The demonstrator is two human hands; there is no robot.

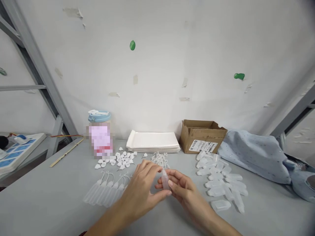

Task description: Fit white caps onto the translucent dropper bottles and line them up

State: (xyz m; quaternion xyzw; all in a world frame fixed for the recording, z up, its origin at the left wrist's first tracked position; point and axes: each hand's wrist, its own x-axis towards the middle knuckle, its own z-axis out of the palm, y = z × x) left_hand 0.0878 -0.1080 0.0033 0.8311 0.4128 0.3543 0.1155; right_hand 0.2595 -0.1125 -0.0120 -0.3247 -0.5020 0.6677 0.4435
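A small translucent bottle (165, 182) stands nearly upright between my hands at the middle of the grey table. My right hand (184, 191) has its fingers and thumb closed round the bottle's body. My left hand (145, 186) pinches at the bottle's narrow top, its thumb near the lower side. Left of my left hand lies a row of bottles (104, 193) with thin curved tubes on them. A heap of white caps (124, 160) is behind that row. White tubes (159, 159) are piled just beyond my fingers. Several loose bottles (216, 177) lie to the right.
A stack of white envelopes (154, 142) and an open cardboard box (204, 137) are at the back by the wall. A blue-lidded tub (99, 117) stands back left. Blue cloth (256, 155) lies on the right. A thin wooden strip (66, 152) is at the left.
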